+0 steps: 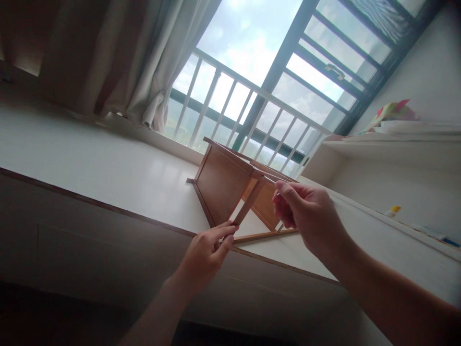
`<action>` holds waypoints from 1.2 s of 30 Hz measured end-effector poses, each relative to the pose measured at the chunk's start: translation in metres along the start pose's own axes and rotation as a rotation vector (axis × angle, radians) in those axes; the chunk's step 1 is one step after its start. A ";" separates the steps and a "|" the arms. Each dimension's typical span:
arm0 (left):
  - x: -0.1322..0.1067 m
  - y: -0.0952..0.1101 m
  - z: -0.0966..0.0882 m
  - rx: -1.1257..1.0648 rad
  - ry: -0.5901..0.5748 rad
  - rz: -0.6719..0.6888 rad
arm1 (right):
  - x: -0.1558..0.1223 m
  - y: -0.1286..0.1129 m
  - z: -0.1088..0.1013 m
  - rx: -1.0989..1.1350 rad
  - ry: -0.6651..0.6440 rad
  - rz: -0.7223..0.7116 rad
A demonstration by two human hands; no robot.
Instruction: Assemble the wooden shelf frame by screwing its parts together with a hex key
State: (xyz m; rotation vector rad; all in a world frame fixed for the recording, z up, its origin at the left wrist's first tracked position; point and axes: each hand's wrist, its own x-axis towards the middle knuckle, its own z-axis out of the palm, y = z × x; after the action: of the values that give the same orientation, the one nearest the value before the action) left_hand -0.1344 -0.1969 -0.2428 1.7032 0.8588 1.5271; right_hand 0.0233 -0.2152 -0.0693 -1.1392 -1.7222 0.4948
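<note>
A small brown wooden furniture frame point(221, 185) with panelled sides lies tipped over on the white ledge. My left hand point(207, 252) grips the near end of its wooden crossbar point(248, 204), thumb below and fingers above. At the bar's upper end, my right hand point(306, 209) is closed in a pinch around a thin metal rod point(270, 179), which points at the frame's corner joint. The fingers hide most of the rod, so its exact kind cannot be made out. Behind the right hand, an orange-lit inner panel point(264, 202) shows through the open side.
The white ledge point(108, 168) ends in a dark front edge. Behind it are a barred window railing point(266, 96) and a grey curtain point(154, 62). On the right stands a white shelf point(396, 142) with a colourful packet point(394, 110); a yellow-capped item point(393, 210) lies lower down.
</note>
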 end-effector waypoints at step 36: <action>0.000 0.001 -0.003 0.034 -0.027 -0.003 | -0.002 0.018 -0.006 -0.236 -0.062 -0.227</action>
State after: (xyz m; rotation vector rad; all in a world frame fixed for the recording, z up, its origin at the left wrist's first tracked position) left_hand -0.1372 -0.1969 -0.2416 1.7423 0.8777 1.4927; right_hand 0.0372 -0.2091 -0.0810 -1.0815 -1.9745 0.1916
